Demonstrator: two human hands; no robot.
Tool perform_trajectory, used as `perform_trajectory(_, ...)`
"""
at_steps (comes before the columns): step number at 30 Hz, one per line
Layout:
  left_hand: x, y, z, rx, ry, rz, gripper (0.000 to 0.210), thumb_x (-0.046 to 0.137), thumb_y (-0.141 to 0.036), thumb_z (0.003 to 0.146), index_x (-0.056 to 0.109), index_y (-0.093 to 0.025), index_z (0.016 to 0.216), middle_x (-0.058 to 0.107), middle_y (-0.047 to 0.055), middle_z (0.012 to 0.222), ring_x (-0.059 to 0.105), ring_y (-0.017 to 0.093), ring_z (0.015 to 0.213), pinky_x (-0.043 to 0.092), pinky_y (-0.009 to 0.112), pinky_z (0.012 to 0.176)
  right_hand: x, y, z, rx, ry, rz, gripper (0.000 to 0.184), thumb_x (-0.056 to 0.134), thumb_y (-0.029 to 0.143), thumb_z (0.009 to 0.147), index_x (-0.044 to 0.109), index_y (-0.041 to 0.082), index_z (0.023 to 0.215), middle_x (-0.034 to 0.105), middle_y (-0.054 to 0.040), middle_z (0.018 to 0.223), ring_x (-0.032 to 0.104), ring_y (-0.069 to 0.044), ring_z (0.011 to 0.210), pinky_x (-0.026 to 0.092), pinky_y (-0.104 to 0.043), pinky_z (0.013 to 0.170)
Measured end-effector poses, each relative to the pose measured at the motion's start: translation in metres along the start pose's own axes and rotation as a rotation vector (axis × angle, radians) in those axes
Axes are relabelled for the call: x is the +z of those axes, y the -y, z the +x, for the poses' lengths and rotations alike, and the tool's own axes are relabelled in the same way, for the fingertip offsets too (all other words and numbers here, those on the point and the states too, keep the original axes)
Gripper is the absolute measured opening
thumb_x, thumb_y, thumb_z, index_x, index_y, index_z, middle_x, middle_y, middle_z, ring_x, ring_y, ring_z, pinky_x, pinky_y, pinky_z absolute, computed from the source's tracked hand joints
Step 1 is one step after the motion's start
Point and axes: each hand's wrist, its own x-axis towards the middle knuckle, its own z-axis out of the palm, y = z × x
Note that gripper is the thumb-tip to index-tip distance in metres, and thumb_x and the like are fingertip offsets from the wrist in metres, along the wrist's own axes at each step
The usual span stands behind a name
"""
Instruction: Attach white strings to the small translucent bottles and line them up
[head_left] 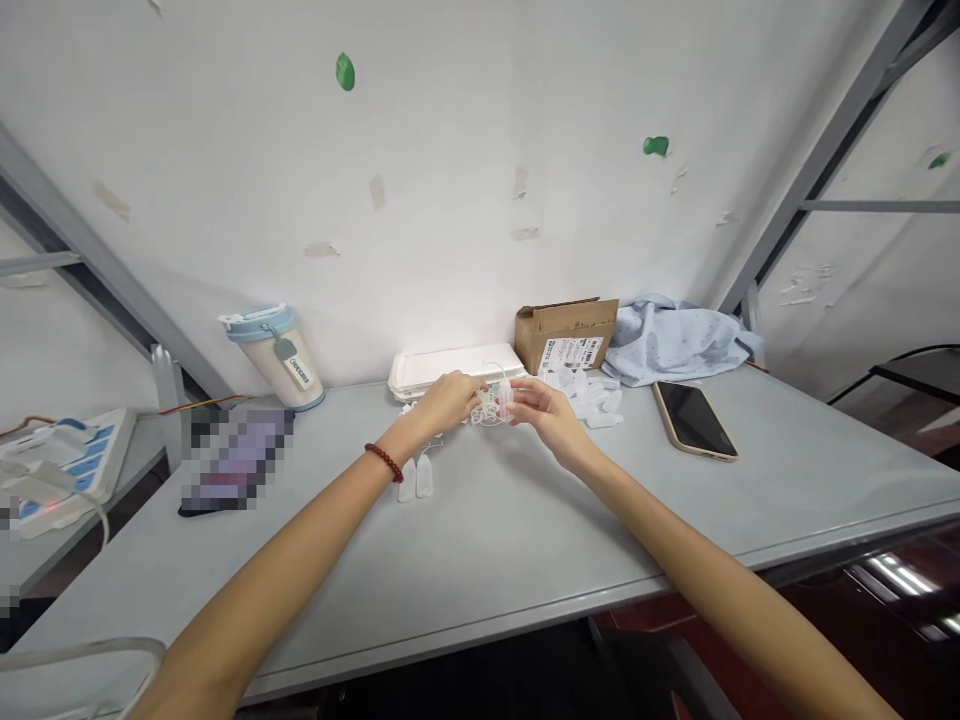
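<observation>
The right hand (551, 415) pinches a small clear plastic piece (505, 402) with its thumb and fingers. The piece stands up tall, its long side going up and down. It is between the two hands, nearer the right one. The left hand (452, 400) has its fingertips close together, but I can't tell if they hold a string. White strings (487, 408) lie between the hands, on the surface (510, 540).
</observation>
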Motion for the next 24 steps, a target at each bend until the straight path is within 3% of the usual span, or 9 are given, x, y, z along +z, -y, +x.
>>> perform_trajectory(3,-0.001,-0.002,0.002,-0.07,-0.092,-0.024,0.027,0.048,-0.012,0.082,0.06,-0.016,0.106,0.067,0.009,0.092,0.059,0.023,0.09,0.046,0.032,0.074,-0.001,-0.004,0.002,0.018,-0.005,0.001,0.03,0.064,0.025,0.067,0.059,0.019,0.096,0.068,-0.0022,0.08,0.061,-0.017,0.074,0.049,-0.034,0.069)
perform_trajectory(8,-0.005,-0.013,-0.022,-0.136,-0.208,-0.165,0.018,0.048,-0.018,0.086,0.062,-0.015,0.097,0.067,0.009,0.093,0.059,0.024,0.092,0.047,0.037,0.079,0.003,-0.006,0.0,0.064,0.042,0.018,0.031,0.066,0.025,0.068,0.06,0.019,0.097,0.069,-0.0036,0.083,0.062,-0.017,0.077,0.048,-0.034,0.072)
perform_trajectory(10,-0.006,-0.016,-0.036,-0.083,-0.238,-0.28,0.02,0.05,-0.028,0.088,0.06,-0.016,0.1,0.067,0.008,0.098,0.059,0.023,0.095,0.048,0.038,0.082,0.005,-0.004,-0.002,0.072,0.113,0.036,0.032,0.067,0.026,0.069,0.06,0.019,0.1,0.069,-0.0036,0.083,0.062,-0.017,0.078,0.048,-0.034,0.074)
perform_trajectory(15,-0.002,-0.019,-0.064,0.05,-0.306,-0.368,0.056,0.068,-0.041,0.075,0.047,-0.021,0.122,0.059,0.011,0.117,0.054,0.026,0.109,0.047,0.042,0.088,0.01,-0.007,-0.007,0.09,0.283,0.12,0.033,0.068,0.029,0.072,0.059,0.02,0.103,0.07,-0.0041,0.088,0.064,-0.017,0.08,0.048,-0.037,0.079)
perform_trajectory(20,0.004,-0.027,-0.083,0.079,-0.407,-0.334,0.046,0.066,-0.035,0.078,0.047,-0.021,0.119,0.058,0.011,0.112,0.054,0.026,0.105,0.047,0.044,0.087,0.016,-0.015,-0.013,0.207,0.408,0.243,0.036,0.07,0.028,0.072,0.06,0.019,0.106,0.07,-0.0087,0.097,0.065,-0.021,0.09,0.048,-0.039,0.085)
perform_trajectory(24,0.007,-0.031,-0.092,0.089,-0.419,-0.273,0.042,0.064,-0.033,0.08,0.048,-0.018,0.117,0.058,0.011,0.111,0.053,0.026,0.103,0.047,0.042,0.087,0.018,-0.017,-0.016,0.255,0.464,0.288,0.038,0.07,0.026,0.072,0.06,0.019,0.109,0.069,-0.0107,0.101,0.064,-0.023,0.098,0.045,-0.04,0.091)
